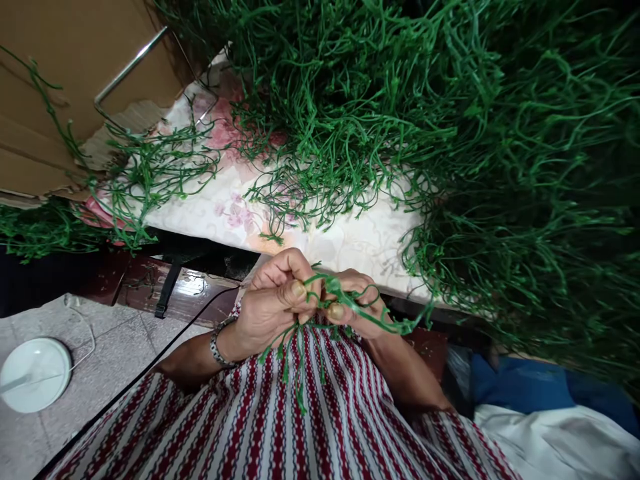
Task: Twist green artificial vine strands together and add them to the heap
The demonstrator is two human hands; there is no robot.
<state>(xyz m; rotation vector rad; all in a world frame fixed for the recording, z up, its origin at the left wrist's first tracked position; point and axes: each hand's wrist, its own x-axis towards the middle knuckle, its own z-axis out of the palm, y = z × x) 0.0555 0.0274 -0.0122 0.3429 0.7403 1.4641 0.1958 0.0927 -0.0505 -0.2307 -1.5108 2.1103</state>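
Cardboard point(75, 67) and a white lid point(34, 373) on the floor lie far left. At centre, above the striped lap, the left hand point(273, 303) and right hand point(357, 303) both pinch one green plastic sprig point(350, 303). A few loose sprigs point(150, 170) lie on the floral worktop point(350, 243); the huge heap point(500, 153) at right suggests much is left.

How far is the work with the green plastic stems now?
Looks done: a few loose stems lie apart on the floral cloth, though that is a guess. In hand: the left hand and right hand pinch one stem sprig. Left: the big green pile seems untouched.
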